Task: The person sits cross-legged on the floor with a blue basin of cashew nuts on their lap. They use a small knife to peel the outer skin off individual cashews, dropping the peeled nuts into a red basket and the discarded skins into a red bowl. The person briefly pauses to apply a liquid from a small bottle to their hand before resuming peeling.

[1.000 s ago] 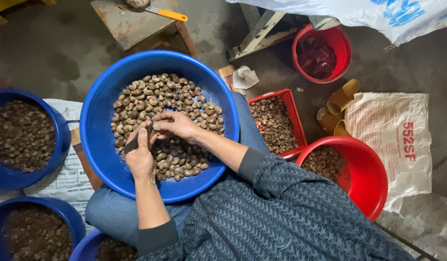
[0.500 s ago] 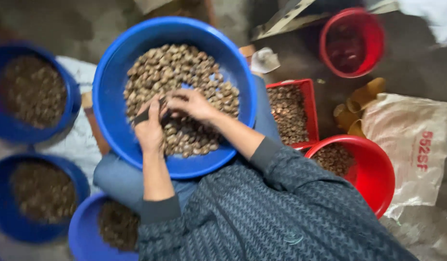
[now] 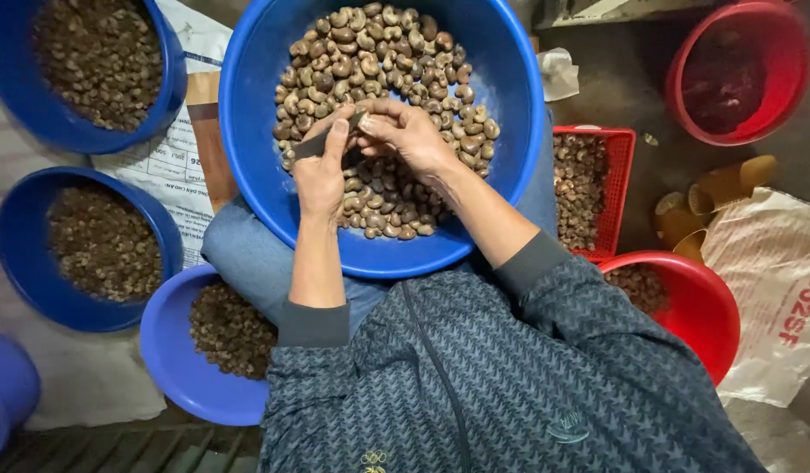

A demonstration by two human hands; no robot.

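Observation:
A big blue basin (image 3: 256, 175) rests on my lap, filled with several brown cashew nuts (image 3: 379, 52). Over the nuts, my left hand (image 3: 322, 171) grips a small dark knife (image 3: 310, 145) by its handle. My right hand (image 3: 405, 131) meets it at the blade tip, fingers pinched on a single nut (image 3: 361, 123). Both hands touch each other above the middle of the basin.
Two blue bowls of shell scraps (image 3: 98, 61) (image 3: 103, 245) sit at the left, another blue bowl (image 3: 186, 368) by my left knee. A red crate of nuts (image 3: 589, 188), a red basin (image 3: 694, 307) and a red bucket (image 3: 738, 70) stand right, beside a white sack (image 3: 773, 298).
The view has tipped down and drawn closer to the basin. My hands stay together over the nuts, the right one still working a nut at the knife.

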